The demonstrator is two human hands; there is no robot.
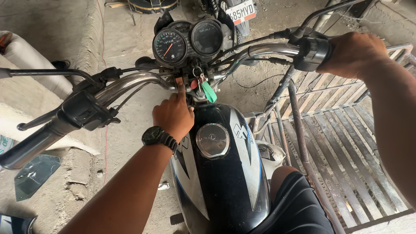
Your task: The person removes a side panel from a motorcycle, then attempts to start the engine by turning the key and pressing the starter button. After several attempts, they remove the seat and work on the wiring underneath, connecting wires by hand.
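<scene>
A person sits astride a black-and-silver motorcycle, seen from above. At nine o'clock, the left handlebar [52, 125] juts toward the camera with nothing on it. At centre, the left hand [174, 113], wearing a black wristwatch [158, 137], reaches to the ignition key [196, 83] below the twin dials [188, 40]; its fingertips touch the key area, beside a green key tag [209, 92]. The fuel tank [221, 173] fills six o'clock. At two o'clock, the right hand [352, 54] is wrapped tight around the right handlebar's throttle [313, 53].
</scene>
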